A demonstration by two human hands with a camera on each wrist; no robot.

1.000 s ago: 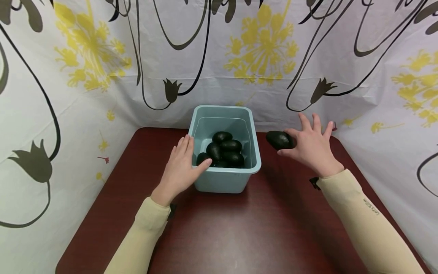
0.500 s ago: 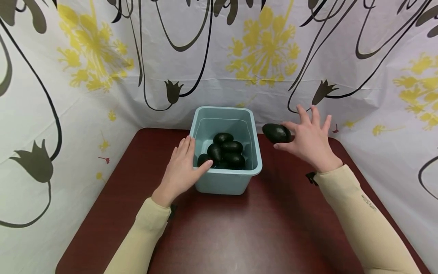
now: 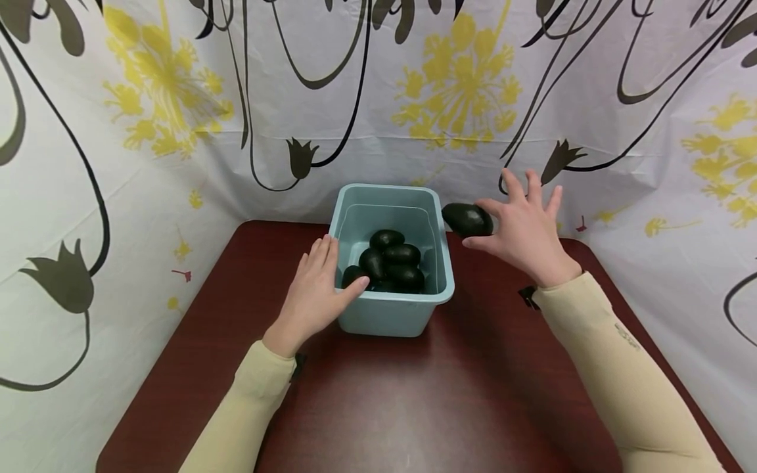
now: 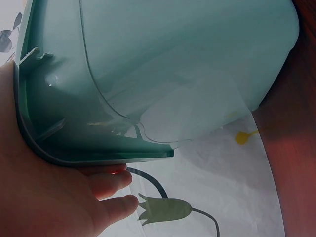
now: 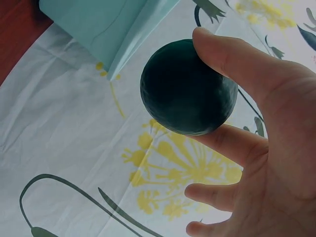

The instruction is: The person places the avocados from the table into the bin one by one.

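A dark green avocado point(image 3: 467, 219) is pinched between the thumb and index finger of my right hand point(image 3: 529, 236), the other fingers spread. It hangs in the air just right of the pale blue plastic bin point(image 3: 393, 315). In the right wrist view the avocado point(image 5: 185, 89) appears end-on, with the bin's wall point(image 5: 98, 24) behind it. Several more avocados point(image 3: 402, 255) lie heaped inside the bin. My left hand point(image 3: 313, 289) rests on the bin's left rim near the front corner, its fingers straight along the outside. The left wrist view shows that hand against the rim point(image 4: 74, 162).
The bin stands toward the back of a dark red-brown table point(image 3: 378, 407). A white cloth with yellow and grey flower prints point(image 3: 248, 118) hangs behind the table and along both sides.
My right hand has moved left and slightly up with the avocado, nearer the bin's right rim. The left hand stays on the rim.
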